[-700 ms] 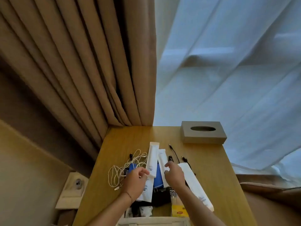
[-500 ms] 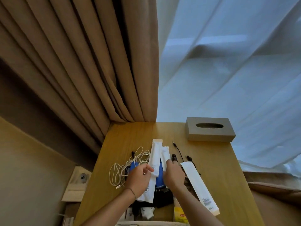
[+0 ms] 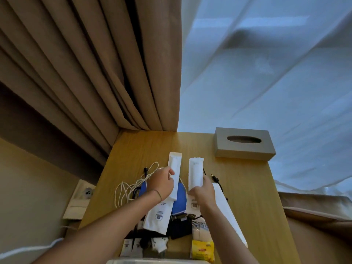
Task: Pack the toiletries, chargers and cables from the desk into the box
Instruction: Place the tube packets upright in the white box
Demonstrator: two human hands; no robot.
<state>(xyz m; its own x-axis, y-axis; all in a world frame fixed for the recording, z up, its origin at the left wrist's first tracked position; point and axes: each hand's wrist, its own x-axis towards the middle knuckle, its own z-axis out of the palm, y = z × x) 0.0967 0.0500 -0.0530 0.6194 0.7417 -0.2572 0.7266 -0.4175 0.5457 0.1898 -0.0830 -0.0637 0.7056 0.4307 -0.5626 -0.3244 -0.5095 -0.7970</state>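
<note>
A person stands over a wooden desk (image 3: 247, 187), each hand lifting a long white toiletry sachet above the clutter. The left hand (image 3: 162, 184) curls its fingers round the lower half of the left sachet (image 3: 174, 168), whose sealed top points toward 12 o'clock. The right hand (image 3: 202, 193) pinches the lower end of the right sachet (image 3: 195, 172), thumb on the near face, the packet likewise upright and just beside the first, a narrow gap between them.

Under the hands lie more flat white packets (image 3: 158, 214), one printed with a small dark mark, and another long packet (image 3: 228, 212) running toward 5 o'clock beneath the right forearm. A blue pouch (image 3: 180, 199) shows between the two wrists. At 9 o'clock from the left hand a white cable (image 3: 125, 189) lies in loose loops, with a black plug tip (image 3: 145, 169) just beyond it. A black cable (image 3: 219, 182) trails at 3 o'clock from the right hand. Nearer the person sit dark items, small sachets and a yellow tea packet (image 3: 202, 249). The pale rim of the box (image 3: 152, 261) shows at 6 o'clock, at the frame's bottom edge.

A grey tissue box (image 3: 243, 143) sits at 1 o'clock on the desk's far corner, well apart from the hands. Beige curtains (image 3: 85, 63) and a sheer white curtain (image 3: 266, 73) hang behind.
</note>
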